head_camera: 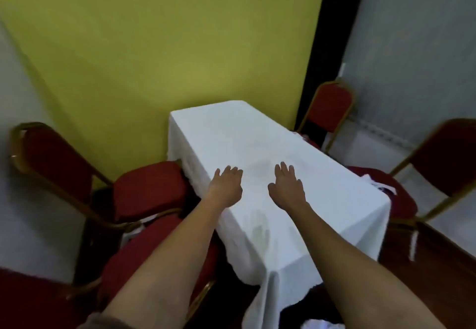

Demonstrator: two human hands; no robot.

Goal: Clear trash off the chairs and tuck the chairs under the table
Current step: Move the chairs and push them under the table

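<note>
A table under a white cloth (pixel 231 133) runs away from me toward the yellow wall. My left hand (pixel 226 185) and my right hand (pixel 287 185) lie flat on the cloth, palms down, fingers apart, holding nothing. A red chair with a gold frame (pixel 152 187) stands at the table's left side, its seat against the cloth. A second red seat (pixel 134 259) sits nearer me under my left forearm. On the right, a red chair (pixel 438 163) carries white crumpled trash (pixel 459 187) on its seat. Another red chair (pixel 329 109) stands at the far right corner.
The yellow wall (pixel 154 45) closes off the table's far end. A grey wall (pixel 417 45) and pale floor (pixel 360 145) lie to the right. White scraps (pixel 134 228) show between the two left seats. A dark carpet patch (pixel 438 264) is at the lower right.
</note>
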